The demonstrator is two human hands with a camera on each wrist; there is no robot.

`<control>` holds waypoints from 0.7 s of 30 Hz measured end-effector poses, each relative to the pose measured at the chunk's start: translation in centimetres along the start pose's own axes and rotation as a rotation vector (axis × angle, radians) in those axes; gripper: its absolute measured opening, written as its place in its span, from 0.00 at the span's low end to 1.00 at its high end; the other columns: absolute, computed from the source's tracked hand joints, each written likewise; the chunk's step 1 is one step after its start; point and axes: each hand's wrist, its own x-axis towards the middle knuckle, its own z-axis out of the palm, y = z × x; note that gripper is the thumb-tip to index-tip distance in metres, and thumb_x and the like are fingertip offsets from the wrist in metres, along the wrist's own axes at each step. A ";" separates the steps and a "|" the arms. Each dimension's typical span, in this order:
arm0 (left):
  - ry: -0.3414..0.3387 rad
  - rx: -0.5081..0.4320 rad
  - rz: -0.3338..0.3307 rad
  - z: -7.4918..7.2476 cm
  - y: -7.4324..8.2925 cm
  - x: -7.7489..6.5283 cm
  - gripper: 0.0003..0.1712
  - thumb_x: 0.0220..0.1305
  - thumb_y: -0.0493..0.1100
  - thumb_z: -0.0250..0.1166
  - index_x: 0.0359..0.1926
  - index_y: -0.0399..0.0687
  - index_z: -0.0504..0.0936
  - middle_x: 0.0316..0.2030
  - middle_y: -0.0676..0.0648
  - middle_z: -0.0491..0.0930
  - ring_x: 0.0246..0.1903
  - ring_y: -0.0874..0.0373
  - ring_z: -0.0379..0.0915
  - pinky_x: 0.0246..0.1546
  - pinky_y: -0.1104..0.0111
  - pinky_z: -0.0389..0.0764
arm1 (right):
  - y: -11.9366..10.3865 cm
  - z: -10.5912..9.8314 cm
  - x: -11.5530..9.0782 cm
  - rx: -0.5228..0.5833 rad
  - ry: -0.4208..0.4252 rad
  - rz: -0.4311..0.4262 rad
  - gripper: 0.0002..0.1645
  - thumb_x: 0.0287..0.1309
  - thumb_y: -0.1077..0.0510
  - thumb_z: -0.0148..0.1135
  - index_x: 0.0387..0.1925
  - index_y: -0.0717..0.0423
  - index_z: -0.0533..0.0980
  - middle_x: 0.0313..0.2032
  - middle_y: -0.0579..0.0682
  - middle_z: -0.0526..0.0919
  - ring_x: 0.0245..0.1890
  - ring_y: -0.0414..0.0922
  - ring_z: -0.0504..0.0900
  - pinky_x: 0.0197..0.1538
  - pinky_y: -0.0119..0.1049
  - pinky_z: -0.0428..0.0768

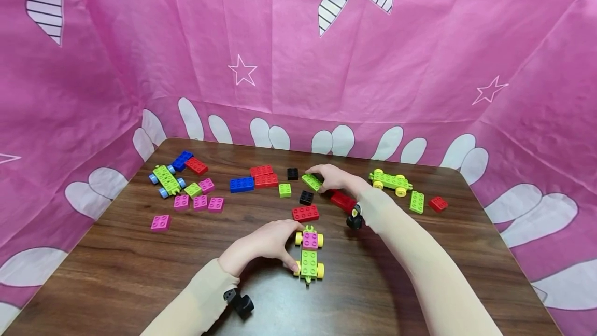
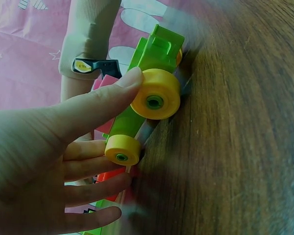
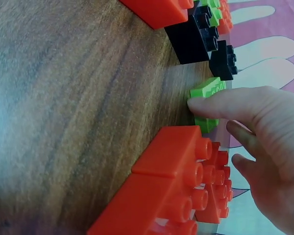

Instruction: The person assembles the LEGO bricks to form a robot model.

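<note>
A light green toy car (image 1: 309,263) with yellow wheels and a pink brick (image 1: 310,240) on top stands at the table's front middle. My left hand (image 1: 268,242) holds its left side, the thumb on one yellow wheel (image 2: 156,94) and the fingers by the other wheel. Farther back, my right hand (image 1: 336,178) pinches a light green brick (image 1: 311,182) between thumb and fingers. The right wrist view shows the thumb against that brick's (image 3: 206,117) near side; the index finger is largely hidden. Red bricks (image 1: 342,201) lie just under the right wrist.
Black bricks (image 1: 306,197), a red brick (image 1: 305,213) and a small green brick (image 1: 285,190) lie near the right hand. A second car (image 1: 391,180) stands at the right, a blue-wheeled car (image 1: 166,179) at the left among pink bricks (image 1: 200,202). Pink cloth (image 1: 298,92) hangs behind the table.
</note>
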 end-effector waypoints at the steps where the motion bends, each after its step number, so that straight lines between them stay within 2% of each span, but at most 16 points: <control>1: -0.001 0.001 -0.001 0.0 0.0 0.0 0.51 0.37 0.58 0.80 0.62 0.43 0.71 0.60 0.45 0.74 0.60 0.49 0.69 0.61 0.56 0.70 | 0.0 0.0 0.0 0.005 0.002 0.003 0.40 0.44 0.67 0.69 0.64 0.60 0.70 0.63 0.58 0.72 0.62 0.55 0.70 0.64 0.50 0.69; 8: -0.001 0.003 -0.001 -0.1 0.0 0.0 0.51 0.38 0.59 0.80 0.62 0.43 0.71 0.60 0.45 0.74 0.60 0.49 0.69 0.61 0.56 0.70 | -0.2 0.1 0.1 0.004 0.021 -0.007 0.40 0.45 0.65 0.70 0.63 0.62 0.69 0.63 0.60 0.71 0.63 0.56 0.69 0.66 0.50 0.67; 17: -0.002 0.000 0.002 0.0 0.0 0.0 0.51 0.38 0.58 0.80 0.62 0.42 0.71 0.60 0.44 0.74 0.61 0.49 0.69 0.61 0.56 0.70 | -0.4 0.2 0.6 0.027 -0.046 0.017 0.43 0.47 0.67 0.68 0.67 0.58 0.65 0.66 0.58 0.68 0.63 0.55 0.68 0.65 0.51 0.67; 21: 0.000 0.003 0.007 0.0 0.0 0.0 0.51 0.37 0.59 0.80 0.62 0.43 0.72 0.59 0.45 0.74 0.60 0.49 0.69 0.61 0.56 0.70 | -0.3 0.2 0.7 0.007 -0.034 0.015 0.40 0.48 0.65 0.70 0.65 0.59 0.68 0.65 0.59 0.70 0.63 0.55 0.69 0.65 0.50 0.67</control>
